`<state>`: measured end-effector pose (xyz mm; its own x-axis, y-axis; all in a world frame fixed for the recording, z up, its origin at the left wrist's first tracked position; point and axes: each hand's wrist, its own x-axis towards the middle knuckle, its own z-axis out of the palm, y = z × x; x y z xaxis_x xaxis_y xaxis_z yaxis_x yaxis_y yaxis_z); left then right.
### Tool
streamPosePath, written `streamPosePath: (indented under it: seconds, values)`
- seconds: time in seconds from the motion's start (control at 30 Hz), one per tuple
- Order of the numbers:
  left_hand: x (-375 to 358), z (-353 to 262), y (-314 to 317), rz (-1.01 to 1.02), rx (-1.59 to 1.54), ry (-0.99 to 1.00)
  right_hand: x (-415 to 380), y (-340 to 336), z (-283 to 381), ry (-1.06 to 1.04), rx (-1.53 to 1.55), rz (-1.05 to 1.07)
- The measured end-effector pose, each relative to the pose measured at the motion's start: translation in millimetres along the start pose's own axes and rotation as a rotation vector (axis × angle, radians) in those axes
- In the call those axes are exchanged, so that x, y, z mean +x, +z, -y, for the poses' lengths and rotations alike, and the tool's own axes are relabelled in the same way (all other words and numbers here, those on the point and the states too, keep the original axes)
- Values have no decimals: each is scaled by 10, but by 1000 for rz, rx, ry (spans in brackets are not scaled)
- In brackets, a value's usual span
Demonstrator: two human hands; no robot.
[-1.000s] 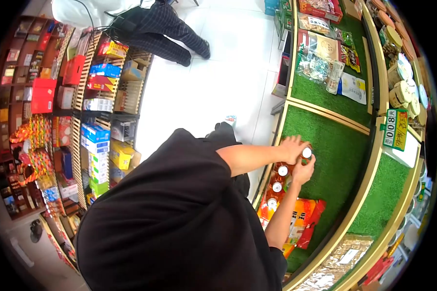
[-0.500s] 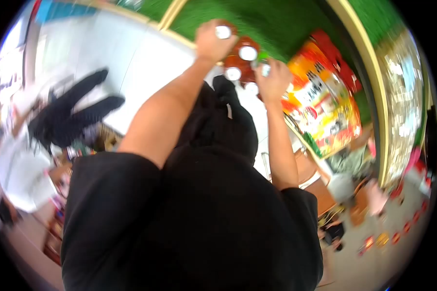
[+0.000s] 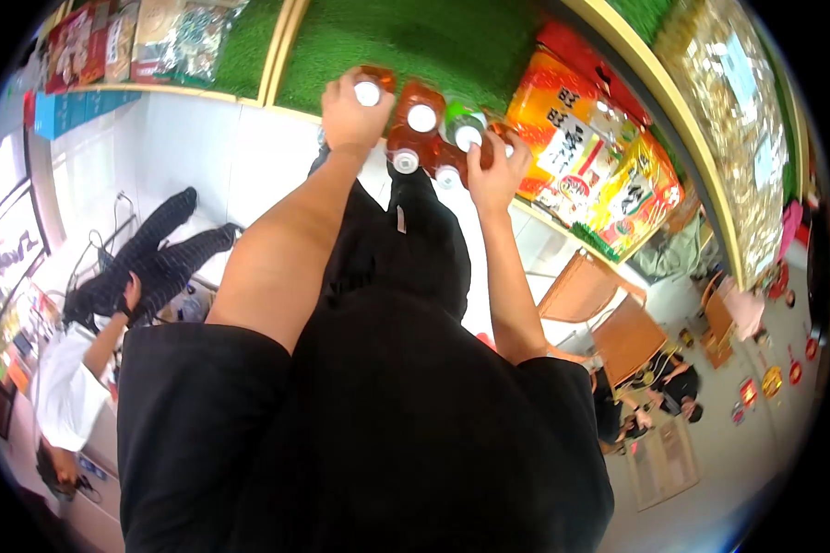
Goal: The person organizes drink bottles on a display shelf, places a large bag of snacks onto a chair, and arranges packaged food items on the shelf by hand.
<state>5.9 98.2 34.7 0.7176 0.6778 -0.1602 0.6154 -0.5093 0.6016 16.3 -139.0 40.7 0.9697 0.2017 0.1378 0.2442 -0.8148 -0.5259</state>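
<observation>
At the front edge of the grass-lined shelf, my left hand (image 3: 352,115) is closed around a drink bottle (image 3: 378,77) with reddish-brown contents and a white cap. My right hand (image 3: 501,175) grips another reddish-brown bottle (image 3: 502,127) at the right end of the cluster. Between the hands are several more bottles, among them a reddish-brown bottle (image 3: 419,95) and a green-labelled bottle (image 3: 461,115). Their white caps face me. Two of the bottles, including the one with a white cap (image 3: 406,161), sit nearer my body, over the shelf edge. What supports them is hidden.
Green artificial turf (image 3: 387,41) covers the shelf behind the bottles. Large orange snack bags (image 3: 572,138) lie to the right. Packaged foods (image 3: 157,41) occupy the left shelf section. A person in a white shirt (image 3: 69,392) is at the left; brown chairs (image 3: 627,341) stand at the right.
My view has turned, so the hands and bottles appear farther left and lower. More of the green-labelled bottle shows. Both hands still hold on at the two ends of the cluster.
</observation>
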Motion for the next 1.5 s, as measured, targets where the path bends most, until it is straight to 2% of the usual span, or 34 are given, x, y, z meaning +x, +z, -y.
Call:
streamPosePath:
  seconds: [0.13,0.2,0.33,0.4,0.77,0.87,0.9,0.97,1.07,1.13,1.17,1.23,1.27,1.37,1.5]
  values:
    - [-30,36,-72,6,-4,26,43,22,26,-6,2,-4]
    - [-46,-3,-148,43,-38,-39,15,63,-66,-70,-9,-12]
    - [61,6,-215,124,-54,-136,19,81,-98,-18,-20,26]
    - [54,8,-227,65,-89,-166,36,59,-71,-57,-29,43]
    - [-85,-44,-137,105,-103,-112,-19,48,-167,-74,77,57]
    - [-131,-49,-49,56,-88,-111,94,-30,-317,-42,91,201]
    - [-178,-50,-37,59,-125,-106,153,-102,-412,-119,42,221]
    - [-178,5,-34,55,-161,-75,166,-74,-434,-176,30,174]
    - [-123,31,37,1,-125,-29,122,16,-386,-42,96,28]
    - [-50,-58,-108,123,-115,-83,54,48,-324,-21,90,-87]
    - [7,-58,-134,150,-71,-25,53,42,-314,66,135,-28]
    - [13,-76,-102,132,-50,-86,22,49,-311,84,189,-75]
    - [21,-83,-101,163,-22,-37,32,40,-274,109,215,-78]
    - [-31,-126,-55,41,-28,-73,48,76,-315,71,210,-107]
    - [-48,-87,-16,19,-12,-69,82,87,-313,121,254,-125]
